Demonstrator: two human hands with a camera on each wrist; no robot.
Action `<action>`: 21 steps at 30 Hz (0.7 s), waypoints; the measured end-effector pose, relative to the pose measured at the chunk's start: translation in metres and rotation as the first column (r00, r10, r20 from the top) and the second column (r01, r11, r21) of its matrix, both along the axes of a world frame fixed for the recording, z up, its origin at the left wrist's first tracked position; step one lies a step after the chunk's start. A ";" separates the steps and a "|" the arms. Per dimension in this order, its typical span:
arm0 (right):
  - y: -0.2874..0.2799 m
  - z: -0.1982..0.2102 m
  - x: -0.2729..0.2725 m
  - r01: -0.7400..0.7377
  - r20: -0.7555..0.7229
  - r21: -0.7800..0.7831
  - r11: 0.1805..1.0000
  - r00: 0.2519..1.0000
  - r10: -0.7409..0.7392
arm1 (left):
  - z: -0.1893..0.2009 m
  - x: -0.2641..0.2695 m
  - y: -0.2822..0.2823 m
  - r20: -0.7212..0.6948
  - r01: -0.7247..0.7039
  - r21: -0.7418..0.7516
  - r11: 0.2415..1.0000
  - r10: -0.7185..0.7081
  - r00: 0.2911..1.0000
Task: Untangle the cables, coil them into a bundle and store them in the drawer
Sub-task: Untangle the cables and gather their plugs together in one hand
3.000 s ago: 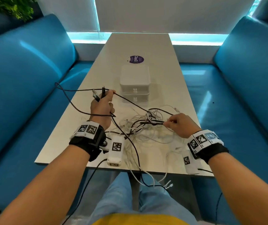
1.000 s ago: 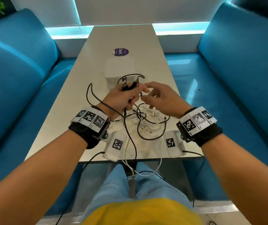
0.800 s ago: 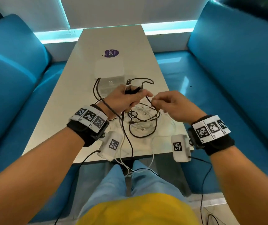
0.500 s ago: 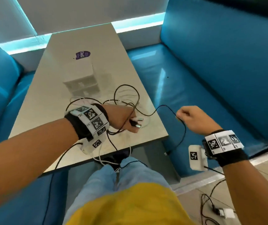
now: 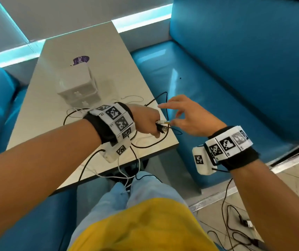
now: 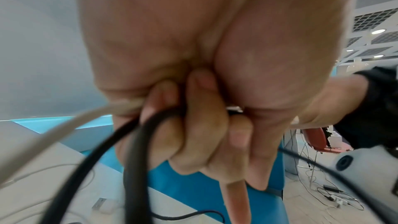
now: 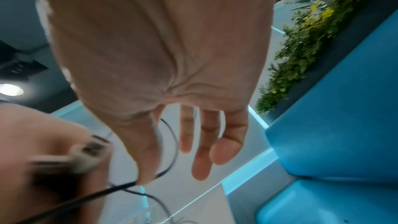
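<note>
At the lower right corner of the desk [image 5: 109,84], near the middle of the head view, the left hand [image 5: 145,120] is curled tight round a gathered handful of cables: the black cable [image 6: 133,168] and a white cable [image 6: 53,132] both run into the fist in the left wrist view, and two plug ends [image 5: 163,125] stick out past the knuckles toward the right of the frame. Gripping near the plugs looks deliberate, since it gives the bundle a fixed start while the slack trails free. The right hand [image 5: 188,118] sits just beside those plugs with its fingers spread and loosely bent; the right wrist view shows the thumb tip touching a black strand, but motion blur leaves it unclear whether the strand is pinched or only brushed, so I read this hand as wide and holding nothing firmly. It seems placed to catch the next length of black cable and lay a loop onto the left fist. Black loops rise behind the hands and curl over the desk edge below them, and white cables [image 5: 127,174] droop off the near edge toward the knees, so coiling is at an early stage by my judgement. The white drawer unit [image 5: 80,87], in the upper left part of the head view, stands on the desk well apart from the hands with both drawers closed.
</note>
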State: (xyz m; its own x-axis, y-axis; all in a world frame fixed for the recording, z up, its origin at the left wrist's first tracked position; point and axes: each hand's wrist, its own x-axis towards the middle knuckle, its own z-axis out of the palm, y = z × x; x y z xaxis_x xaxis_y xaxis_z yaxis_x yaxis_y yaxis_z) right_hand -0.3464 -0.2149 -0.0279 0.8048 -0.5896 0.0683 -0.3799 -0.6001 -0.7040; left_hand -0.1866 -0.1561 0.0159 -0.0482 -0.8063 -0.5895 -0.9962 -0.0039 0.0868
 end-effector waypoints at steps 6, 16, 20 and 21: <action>-0.019 0.004 0.002 0.242 0.219 0.039 0.970 0.945 -0.244 | 0.009 0.005 0.005 -0.056 0.028 -0.029 0.999 -0.029 0.998; 0.000 0.044 0.041 0.082 0.196 -0.161 0.984 0.979 -0.049 | 0.022 0.016 0.020 0.035 0.097 -0.068 0.993 -0.095 0.995; -0.002 0.046 0.046 0.020 -0.042 -0.466 0.884 0.998 -0.045 | 0.016 0.025 0.022 0.115 0.108 -0.186 0.977 -0.088 0.989; -0.005 0.046 0.046 -0.001 -0.176 -0.535 0.845 0.978 -0.110 | 0.015 0.026 0.021 0.137 0.119 -0.224 0.967 -0.089 0.986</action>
State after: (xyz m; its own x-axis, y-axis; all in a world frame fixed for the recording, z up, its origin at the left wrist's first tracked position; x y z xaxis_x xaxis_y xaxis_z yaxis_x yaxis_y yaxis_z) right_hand -0.3007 -0.2203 0.0186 0.8019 -0.5511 0.2307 -0.5172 -0.8336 -0.1938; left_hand -0.1606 -0.1354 0.0305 -0.0768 -0.9155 -0.3950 -0.9930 0.1058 -0.0522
